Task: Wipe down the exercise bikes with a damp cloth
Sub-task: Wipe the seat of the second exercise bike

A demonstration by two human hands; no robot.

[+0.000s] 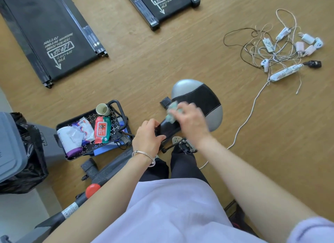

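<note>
The exercise bike's seat (pixel 200 98), black in the middle with silver sides, lies below me at the centre. My left hand (pixel 149 134) grips the narrow black nose of the seat. My right hand (pixel 189 121) is blurred and presses a pale green cloth (pixel 171 109) onto the black part of the seat near the nose. The bike's grey frame (pixel 108 170) with a red knob (pixel 92 189) runs down to the lower left. A pedal (pixel 186 146) shows under my right wrist.
A black cart tray (pixel 115 123) to the left holds a wipes pack (pixel 102 129), tissue packs and a cup (pixel 103 109). A grey bin with a black bag (pixel 27 161) stands far left. Two treadmills (pixel 47 34) lie behind. Tangled cables and chargers (pixel 282 51) lie on the floor at right.
</note>
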